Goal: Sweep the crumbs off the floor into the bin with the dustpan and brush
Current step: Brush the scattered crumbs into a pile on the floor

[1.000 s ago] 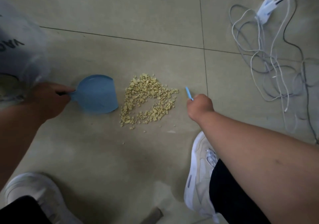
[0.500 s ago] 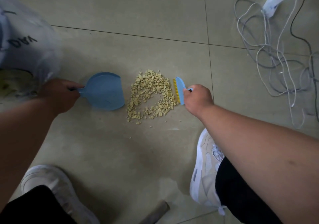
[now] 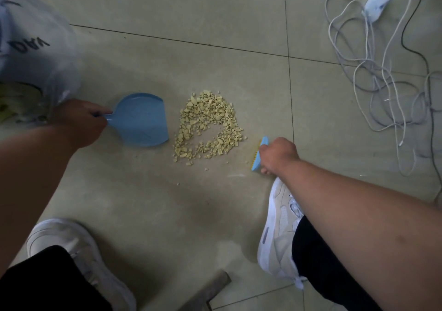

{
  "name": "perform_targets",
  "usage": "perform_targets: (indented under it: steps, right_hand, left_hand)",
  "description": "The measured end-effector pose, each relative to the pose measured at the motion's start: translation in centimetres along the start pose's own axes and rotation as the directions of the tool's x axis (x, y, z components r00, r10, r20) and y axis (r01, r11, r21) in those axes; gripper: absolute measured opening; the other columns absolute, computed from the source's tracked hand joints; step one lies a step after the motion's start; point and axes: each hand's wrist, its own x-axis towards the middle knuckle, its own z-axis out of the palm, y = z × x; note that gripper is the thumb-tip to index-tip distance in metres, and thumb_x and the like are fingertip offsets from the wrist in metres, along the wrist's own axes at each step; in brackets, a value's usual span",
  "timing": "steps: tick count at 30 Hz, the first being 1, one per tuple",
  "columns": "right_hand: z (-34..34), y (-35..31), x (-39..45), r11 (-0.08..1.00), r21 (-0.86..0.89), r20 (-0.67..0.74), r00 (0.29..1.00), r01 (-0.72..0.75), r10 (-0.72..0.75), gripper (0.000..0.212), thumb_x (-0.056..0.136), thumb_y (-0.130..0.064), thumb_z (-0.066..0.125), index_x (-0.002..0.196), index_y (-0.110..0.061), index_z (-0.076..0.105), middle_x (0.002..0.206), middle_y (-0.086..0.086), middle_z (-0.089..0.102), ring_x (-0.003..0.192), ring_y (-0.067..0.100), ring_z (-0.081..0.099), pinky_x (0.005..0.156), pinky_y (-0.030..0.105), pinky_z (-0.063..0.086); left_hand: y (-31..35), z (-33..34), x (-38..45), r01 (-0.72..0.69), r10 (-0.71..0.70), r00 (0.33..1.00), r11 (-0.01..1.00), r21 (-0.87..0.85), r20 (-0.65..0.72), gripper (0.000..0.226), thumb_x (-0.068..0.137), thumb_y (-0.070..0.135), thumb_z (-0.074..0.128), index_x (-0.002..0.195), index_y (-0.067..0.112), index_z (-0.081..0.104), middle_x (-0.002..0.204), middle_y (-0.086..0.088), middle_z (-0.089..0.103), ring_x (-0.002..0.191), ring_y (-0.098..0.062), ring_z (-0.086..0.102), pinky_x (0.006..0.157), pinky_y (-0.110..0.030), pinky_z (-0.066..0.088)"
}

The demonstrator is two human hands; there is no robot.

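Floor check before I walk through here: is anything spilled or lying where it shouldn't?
Yes. Yellowish crumbs lie spilled in a heap between the dustpan and the brush, with strays nearby. A loose tangle of cables sprawls across the tiles at upper right.

- We count one blue dustpan [image 3: 141, 120], at nine o'clock from the heap.
- One blue brush [image 3: 258, 154] with yellow bristles, at four o'clock from the heap.
- One heap of crumbs [image 3: 208, 128], plus a few strays; the pieces are too many to count.
- Two hands: left hand [image 3: 79, 121], right hand [image 3: 278, 155].
- Two white shoes [image 3: 278, 227].
- One plastic bin bag [image 3: 35, 54], at ten o'clock.
- One tangle of cables [image 3: 382, 71], at two o'clock; we cannot count the strands.
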Motion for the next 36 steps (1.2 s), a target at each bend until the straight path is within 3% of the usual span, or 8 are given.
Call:
perform_targets:
  steps: [5,8,16,23,28,32,36]
  right_hand:
    - [1.4,-1.9,0.1,0.974,0.224,0.047,0.999,-0.028,0.017,0.035,0.092,-0.017,0.049,0.091,0.011,0.07,0.066,0.023,0.074,0.046,0.027,0.071,0.046,0.028,0.057]
    - [1.2,-3.4,-0.3,0.963,0.269,0.014,1.0,-0.006,0.003,0.035,0.098,-0.019,0.05,0.09,0.009,0.069,0.067,0.024,0.074,0.038,0.023,0.065,0.039,0.025,0.052]
    - [0.6,-6.5,-0.3,0.929,0.369,-0.002,1.0,0.013,-0.013,0.038,0.101,-0.018,0.049,0.093,0.011,0.071,0.067,0.022,0.074,0.036,0.019,0.064,0.037,0.02,0.046]
    - [0.0,-7.9,-1.0,0.901,0.43,-0.007,0.999,0.052,-0.054,0.037,0.103,-0.017,0.047,0.089,0.01,0.068,0.073,0.022,0.074,0.044,0.023,0.069,0.038,0.023,0.048]
    - [0.8,-5.6,-1.3,0.931,0.364,-0.028,1.0,0.01,0.0,0.04,0.098,-0.016,0.047,0.077,0.01,0.07,0.068,0.023,0.074,0.044,0.026,0.069,0.04,0.024,0.048]
    - [1.6,-3.0,-3.1,0.954,0.287,0.033,0.996,-0.083,0.077,0.042,0.097,-0.015,0.046,0.073,0.009,0.071,0.069,0.024,0.075,0.041,0.026,0.064,0.037,0.02,0.044]
    - [2.9,-2.6,-4.4,0.933,0.343,0.075,0.993,-0.111,0.09,0.041,0.101,-0.012,0.046,0.069,0.007,0.063,0.074,0.027,0.071,0.041,0.027,0.061,0.03,0.019,0.042]
  left_hand:
    - [0.8,0.2,-0.6,0.035,-0.036,0.999,0.999,-0.034,-0.033,0.024,0.091,0.006,0.071,0.113,0.001,0.079,0.105,-0.022,0.078,0.1,-0.036,0.073,0.086,-0.039,0.052]
    - [0.7,0.2,-0.6,0.041,-0.042,0.999,0.999,-0.03,-0.029,0.024,0.09,0.007,0.072,0.112,0.002,0.08,0.103,-0.021,0.078,0.099,-0.036,0.074,0.088,-0.046,0.056]
    - [0.5,0.0,-0.5,0.044,-0.044,0.999,0.999,-0.01,-0.012,0.023,0.089,0.009,0.073,0.111,0.006,0.081,0.106,-0.018,0.079,0.102,-0.033,0.074,0.09,-0.045,0.057]
    - [0.8,-0.1,-0.5,0.068,-0.069,0.998,0.997,-0.021,-0.008,0.025,0.09,0.01,0.073,0.114,0.005,0.08,0.111,-0.017,0.078,0.106,-0.032,0.072,0.094,-0.043,0.056]
    - [1.4,-0.7,-0.9,0.022,-0.022,1.0,0.999,0.031,0.007,0.022,0.089,0.015,0.074,0.108,0.007,0.082,0.1,-0.018,0.079,0.099,-0.033,0.075,0.084,-0.038,0.055]
    - [2.5,-0.9,-0.5,0.076,-0.077,0.997,0.991,0.106,0.014,0.028,0.09,0.012,0.07,0.117,0.008,0.079,0.118,-0.017,0.076,0.112,-0.033,0.07,0.097,-0.038,0.053]
    - [2.6,-0.9,-0.3,0.103,-0.105,0.994,0.989,0.103,0.022,0.032,0.087,0.014,0.07,0.117,0.006,0.079,0.119,-0.018,0.076,0.112,-0.035,0.069,0.101,-0.039,0.053]
